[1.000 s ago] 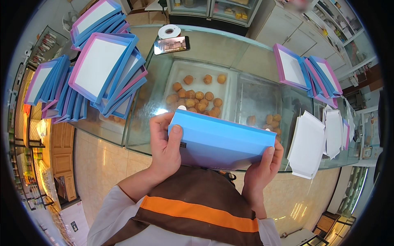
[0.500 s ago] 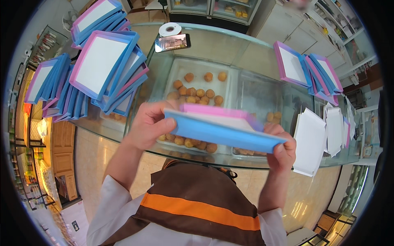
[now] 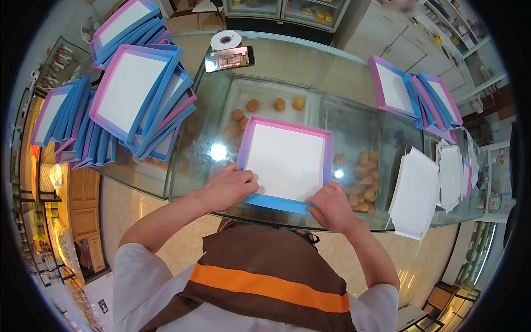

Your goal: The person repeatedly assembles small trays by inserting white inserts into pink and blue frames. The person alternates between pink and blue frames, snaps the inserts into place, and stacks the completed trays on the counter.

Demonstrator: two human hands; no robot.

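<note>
A shallow cardboard box tray [image 3: 286, 160] lies on the glass counter in front of me, its inside white. Its walls fade from pink at the far side to blue at the near side, where the near wall appears to lean outward. My left hand [image 3: 228, 187] grips the near left corner, fingers curled over the wall. At the near right corner, my right hand [image 3: 333, 207] pinches the wall between thumb and bent fingers. Both fingertips' far sides are partly hidden by the cardboard.
Stacked pink-and-blue box trays [image 3: 130, 91] stand at the left, with another pile [image 3: 394, 88] at the far right. Flat white cardboard pieces [image 3: 414, 193] lie at the right. A phone [image 3: 229, 59] rests beside a tape roll [image 3: 225, 40]. Round brown pastries [image 3: 363, 182] sit under the glass.
The box tray has come down from a tilted, raised position to lie flat on the counter. Both hands moved down with it and now grip its near corners.
</note>
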